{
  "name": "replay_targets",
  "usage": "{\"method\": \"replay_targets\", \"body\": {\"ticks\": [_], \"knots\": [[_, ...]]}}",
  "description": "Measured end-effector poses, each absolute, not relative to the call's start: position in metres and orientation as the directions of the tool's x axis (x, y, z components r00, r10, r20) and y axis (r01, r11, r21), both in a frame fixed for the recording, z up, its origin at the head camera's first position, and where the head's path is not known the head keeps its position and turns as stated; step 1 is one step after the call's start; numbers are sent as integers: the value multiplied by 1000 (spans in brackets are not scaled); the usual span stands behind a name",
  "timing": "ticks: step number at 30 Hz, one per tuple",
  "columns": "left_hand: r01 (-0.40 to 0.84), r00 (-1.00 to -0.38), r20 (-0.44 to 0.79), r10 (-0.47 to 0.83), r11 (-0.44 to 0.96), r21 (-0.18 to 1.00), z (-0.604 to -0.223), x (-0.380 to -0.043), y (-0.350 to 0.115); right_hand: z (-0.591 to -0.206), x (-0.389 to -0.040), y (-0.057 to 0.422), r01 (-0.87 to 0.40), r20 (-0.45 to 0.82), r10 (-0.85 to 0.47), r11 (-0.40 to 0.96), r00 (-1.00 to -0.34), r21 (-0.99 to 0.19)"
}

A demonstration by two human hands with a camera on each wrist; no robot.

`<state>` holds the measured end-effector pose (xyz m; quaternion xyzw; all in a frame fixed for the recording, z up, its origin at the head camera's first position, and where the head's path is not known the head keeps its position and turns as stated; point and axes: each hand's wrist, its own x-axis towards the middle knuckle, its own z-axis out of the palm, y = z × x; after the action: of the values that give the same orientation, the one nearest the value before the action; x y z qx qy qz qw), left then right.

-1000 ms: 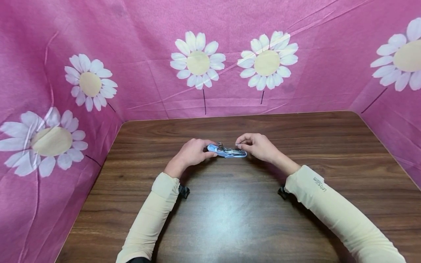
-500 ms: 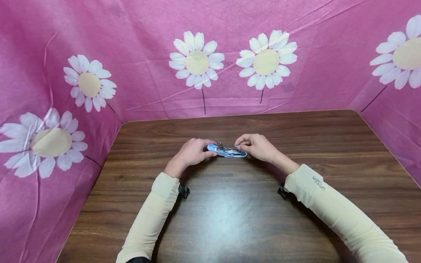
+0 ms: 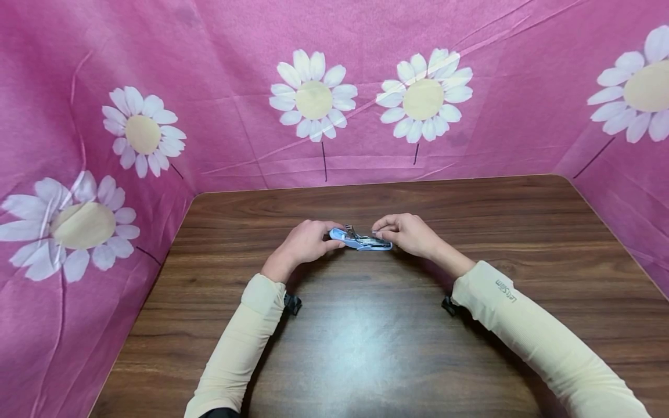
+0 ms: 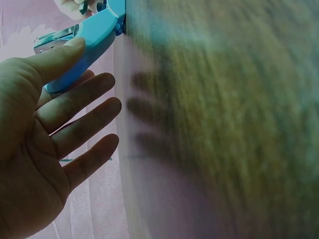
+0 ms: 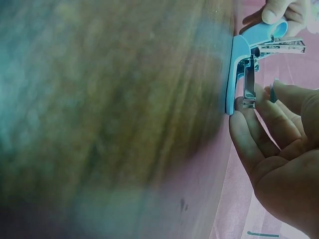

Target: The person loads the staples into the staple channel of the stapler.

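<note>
A light blue stapler [image 3: 367, 247] lies on the table, spread wide, its metal magazine uncovered. My left hand [image 3: 307, 241] holds the stapler's tilted-back top cover [image 4: 97, 37] between thumb and index finger. The other left fingers [image 4: 82, 129] are extended and apart from it. Just above the magazine [image 5: 249, 84], my right hand [image 3: 410, 233] pinches a small dark piece, seemingly a short strip of staples [image 5: 272, 93], between thumb and index finger. Its remaining fingers [image 5: 244, 137] reach beside the stapler's base end. Most of the strip is hidden by the fingertips.
The brown wood-grain table [image 3: 350, 348] extends on all sides of the stapler. Pink cloth [image 3: 225, 75] with white daisies stands behind the table and along both sides. A black wrist camera [image 3: 292, 304] sits under the left sleeve cuff, another [image 3: 449, 305] under the right.
My right hand has shifted very slightly left and the small strip has turned a little between its fingertips. The left hand and the stapler stay in place.
</note>
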<state>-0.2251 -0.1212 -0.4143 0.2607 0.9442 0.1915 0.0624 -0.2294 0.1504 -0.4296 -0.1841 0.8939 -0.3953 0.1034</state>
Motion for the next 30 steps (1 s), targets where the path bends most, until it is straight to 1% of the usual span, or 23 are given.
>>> {"method": "replay_targets", "body": {"ticks": [5,22,30], "knots": [[467,-857,-18,515,790,397,-414,-225,-121,-430,-229,152,-264,-36,-417,638,-908,-723],[466,-860,-11,511,793,394,-416,-226,-121,-430,-226,149,-278,-38,-425,654,-904,-703],[461,-863,-12,505,797,391,-416,-226,-121,-430,-224,147,-325,9,-416,696,-909,-640]]}}
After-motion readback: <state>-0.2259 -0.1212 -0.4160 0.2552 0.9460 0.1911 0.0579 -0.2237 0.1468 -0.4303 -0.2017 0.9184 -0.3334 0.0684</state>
